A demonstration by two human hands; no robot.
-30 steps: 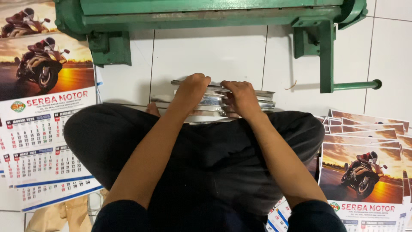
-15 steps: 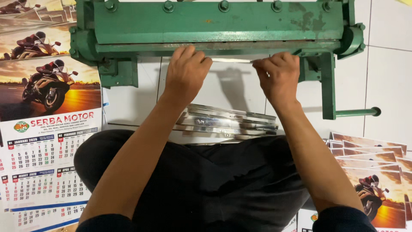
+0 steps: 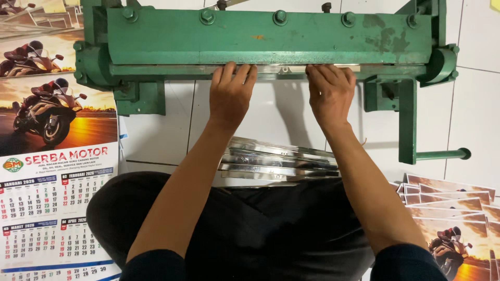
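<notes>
My left hand (image 3: 230,93) and my right hand (image 3: 329,92) both press their fingertips on a thin shiny metal strip (image 3: 281,68) lying in the slot of a green metal press machine (image 3: 271,36). The strip runs left to right under the machine's upper bar, mostly hidden by my fingers. Between my forearms, near my lap, lies a stack of bright metal strips (image 3: 278,161) on the white tiled floor. My dark-clothed legs (image 3: 250,229) fill the lower middle of the view.
A wall calendar sheet with a motorcycle picture (image 3: 52,156) lies at the left. A fanned pile of similar sheets (image 3: 453,213) lies at the lower right. The machine's green handle bar (image 3: 442,154) sticks out to the right above the white floor tiles (image 3: 474,104).
Both hands left the stack of strips near my lap, carried one strip forward, and now hold it in the machine's slot. The view tilted up toward the machine.
</notes>
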